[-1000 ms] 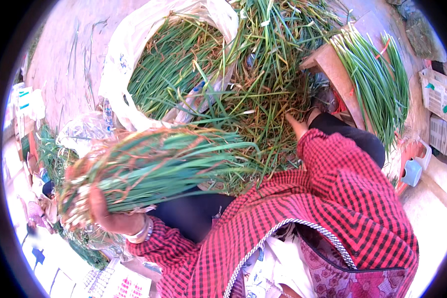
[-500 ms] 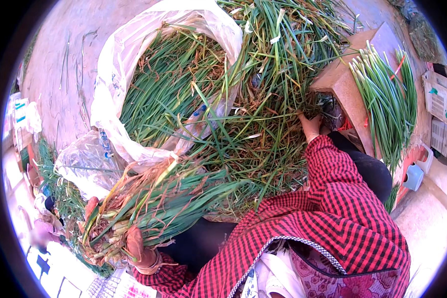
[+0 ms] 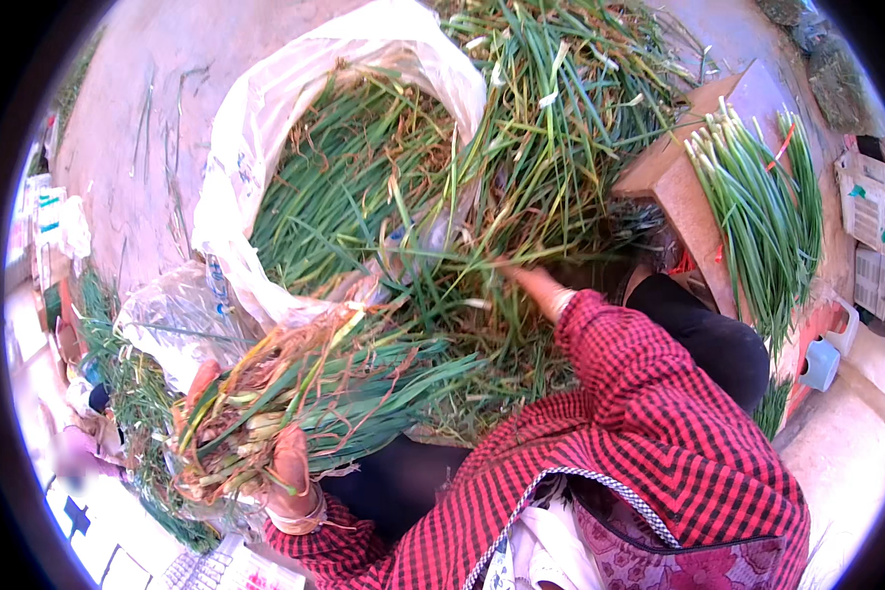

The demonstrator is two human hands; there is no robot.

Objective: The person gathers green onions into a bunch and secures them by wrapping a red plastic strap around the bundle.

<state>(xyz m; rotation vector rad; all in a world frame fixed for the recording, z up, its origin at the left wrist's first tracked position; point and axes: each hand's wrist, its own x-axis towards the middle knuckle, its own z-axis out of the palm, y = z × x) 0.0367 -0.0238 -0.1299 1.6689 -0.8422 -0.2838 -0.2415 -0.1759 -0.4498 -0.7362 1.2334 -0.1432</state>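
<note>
My left hand is closed around a thick bunch of scallions with dry brown outer leaves, held at the lower left. Its pale root ends point left and its green tops right. My right hand is closed on loose scallion leaves at the near side of a big heap of green and yellowed leaves; the leaves partly cover its fingertips. Just left of this hand stands a large open white plastic bag filled with green leaves.
Cleaned scallions in tied bundles lie on a brown box-like stand at the right. Clear plastic film rests beside the bag. A pale blue jug and printed cartons are at the far right. Another person sits at the far left.
My right hand has moved left from beside the stand toward the bag, dragging leaves. My left hand keeps its bunch, shifted slightly right and up in view.
</note>
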